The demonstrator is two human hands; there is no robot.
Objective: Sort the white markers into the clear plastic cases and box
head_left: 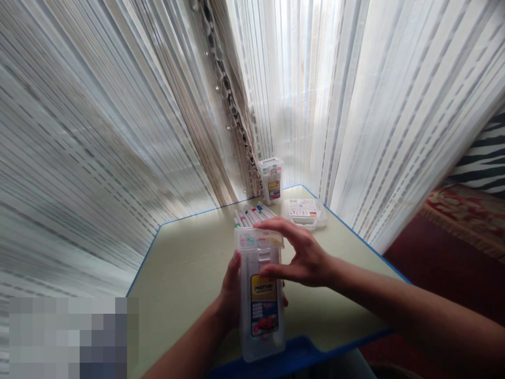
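A clear plastic marker case (pixel 262 326) with a black and yellow label stands upright before me, above the near edge of the table. Coloured tips show through its lid (pixel 241 239), which looks closed. My left hand (pixel 231 292) wraps round the case from the left and behind, its fingertips showing at the right side. With fingers over the lid and thumb at the front latch, my right hand (pixel 303 252) grips the top of the case. Just behind it, several white markers (pixel 252 215) with coloured ends lie on the table.
At the back of the pale table (pixel 185 263) with a blue edge stands a second marker case (pixel 272 184). A flat clear case (pixel 307 210) with a handle lies to its right. Striped curtains (pixel 295 105) hang close behind the table. A red carpet (pixel 442 252) is at the right.
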